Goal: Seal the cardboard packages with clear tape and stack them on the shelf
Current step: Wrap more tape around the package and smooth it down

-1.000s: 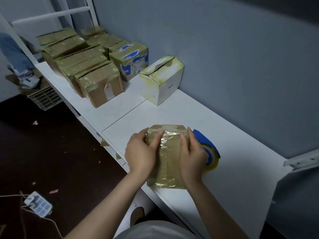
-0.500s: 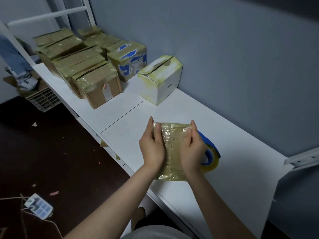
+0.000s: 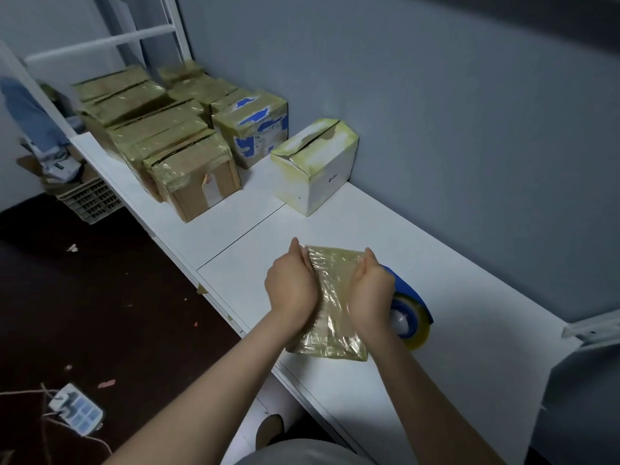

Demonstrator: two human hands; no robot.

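A small cardboard package [image 3: 332,303], wrapped all over in shiny clear tape, lies on the white shelf top [image 3: 453,290] in front of me. My left hand [image 3: 291,285] presses along its left side and my right hand [image 3: 370,288] along its right side, fingers fairly straight against the tape. Just right of my right hand lies a blue tape dispenser [image 3: 407,313] with a roll of clear tape, partly hidden by that hand. Several taped cardboard boxes [image 3: 157,135] stand packed together at the far left of the shelf.
A white box [image 3: 315,169] with yellowed tape stands by the grey wall, beyond the package. A box with blue tape patches [image 3: 253,129] sits behind it. On the dark floor at left lie a power strip [image 3: 75,409] and a plastic crate [image 3: 89,199].
Both hands have slid from the package's top to its two sides, palms now turned inward against it. The package stays in place on the shelf.
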